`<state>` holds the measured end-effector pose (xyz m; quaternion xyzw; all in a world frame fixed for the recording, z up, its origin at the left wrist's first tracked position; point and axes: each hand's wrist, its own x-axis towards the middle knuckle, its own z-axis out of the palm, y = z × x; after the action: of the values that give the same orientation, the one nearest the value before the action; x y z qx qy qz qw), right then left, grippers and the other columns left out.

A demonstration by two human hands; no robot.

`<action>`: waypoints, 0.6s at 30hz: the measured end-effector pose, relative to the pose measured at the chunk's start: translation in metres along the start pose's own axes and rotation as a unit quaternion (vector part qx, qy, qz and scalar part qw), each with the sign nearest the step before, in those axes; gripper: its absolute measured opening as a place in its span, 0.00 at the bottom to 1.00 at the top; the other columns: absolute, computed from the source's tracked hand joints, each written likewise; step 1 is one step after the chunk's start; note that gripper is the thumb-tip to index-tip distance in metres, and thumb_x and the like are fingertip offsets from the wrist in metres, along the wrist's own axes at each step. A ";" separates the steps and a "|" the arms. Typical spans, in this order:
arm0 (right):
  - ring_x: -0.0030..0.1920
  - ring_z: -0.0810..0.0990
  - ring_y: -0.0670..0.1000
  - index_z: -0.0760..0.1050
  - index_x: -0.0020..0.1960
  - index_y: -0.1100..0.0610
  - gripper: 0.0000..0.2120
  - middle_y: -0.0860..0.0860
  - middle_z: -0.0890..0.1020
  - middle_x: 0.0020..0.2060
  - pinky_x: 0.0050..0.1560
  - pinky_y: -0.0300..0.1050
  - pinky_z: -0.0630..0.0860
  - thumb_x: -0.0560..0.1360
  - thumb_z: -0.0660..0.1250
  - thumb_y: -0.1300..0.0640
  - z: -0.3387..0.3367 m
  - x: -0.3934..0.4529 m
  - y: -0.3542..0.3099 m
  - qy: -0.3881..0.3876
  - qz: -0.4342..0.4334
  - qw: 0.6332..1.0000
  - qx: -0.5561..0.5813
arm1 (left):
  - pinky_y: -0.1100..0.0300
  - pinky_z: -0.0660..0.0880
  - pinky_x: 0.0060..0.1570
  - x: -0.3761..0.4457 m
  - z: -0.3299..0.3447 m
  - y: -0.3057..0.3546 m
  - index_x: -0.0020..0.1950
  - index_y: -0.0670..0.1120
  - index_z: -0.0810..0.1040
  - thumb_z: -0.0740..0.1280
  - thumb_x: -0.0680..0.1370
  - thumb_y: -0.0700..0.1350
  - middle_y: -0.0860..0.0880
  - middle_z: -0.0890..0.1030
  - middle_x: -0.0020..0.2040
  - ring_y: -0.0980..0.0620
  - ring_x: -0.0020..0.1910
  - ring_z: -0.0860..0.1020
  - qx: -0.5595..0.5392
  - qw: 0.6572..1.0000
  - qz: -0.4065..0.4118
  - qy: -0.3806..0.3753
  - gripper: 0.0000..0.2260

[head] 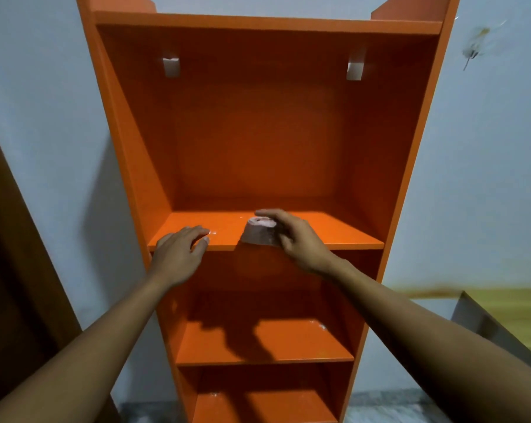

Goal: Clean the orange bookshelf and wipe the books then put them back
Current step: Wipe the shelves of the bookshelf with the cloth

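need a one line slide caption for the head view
Right hand holds a pink cloth on the empty orange bookshelf while the left hand rests on the shelf's front edge.

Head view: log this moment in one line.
stage: wiping shelf | right hand: grips pink cloth | left hand: rests on shelf edge | books: none visible

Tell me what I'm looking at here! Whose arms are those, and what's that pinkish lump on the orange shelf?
The picture comes from a camera worn on a person's head, so you see their own two arms reaching forward. In front stands an orange bookshelf with no books on the shelves in view. The right hand grips a pinkish cloth sitting on the middle shelf, for wiping. The left hand rests on that shelf's front edge, fingers relaxed. Small white specks, maybe dust, lie on the shelves.
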<state>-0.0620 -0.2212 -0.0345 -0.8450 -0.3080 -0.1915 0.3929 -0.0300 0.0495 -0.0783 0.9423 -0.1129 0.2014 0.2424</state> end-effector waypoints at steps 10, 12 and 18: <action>0.54 0.79 0.59 0.71 0.63 0.61 0.13 0.59 0.79 0.55 0.51 0.53 0.77 0.80 0.55 0.63 -0.091 0.069 0.055 0.276 0.284 0.918 -0.019 | 0.46 0.62 0.72 -0.001 0.002 -0.012 0.70 0.57 0.74 0.46 0.75 0.67 0.53 0.73 0.72 0.52 0.75 0.67 0.021 0.999 0.025 0.005 0.31; 0.53 0.79 0.61 0.71 0.62 0.63 0.12 0.62 0.78 0.56 0.52 0.55 0.76 0.82 0.55 0.61 -0.105 0.068 0.067 0.234 0.286 0.922 -0.117 | 0.46 0.62 0.72 -0.001 0.005 -0.012 0.70 0.57 0.74 0.46 0.76 0.67 0.54 0.73 0.72 0.52 0.75 0.67 0.024 0.999 0.025 0.014 0.30; 0.56 0.78 0.56 0.73 0.69 0.55 0.22 0.55 0.79 0.61 0.51 0.45 0.74 0.84 0.52 0.46 -0.075 0.064 0.114 -0.033 0.363 0.919 -0.149 | 0.49 0.59 0.73 -0.004 0.007 -0.014 0.71 0.58 0.73 0.47 0.77 0.67 0.55 0.72 0.73 0.54 0.75 0.66 0.029 0.999 0.032 0.028 0.28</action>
<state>0.0554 -0.3134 -0.0145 -0.9534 0.0392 -0.0513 0.2948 -0.0269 0.0583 -0.0916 0.9389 -0.1302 0.2380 0.2120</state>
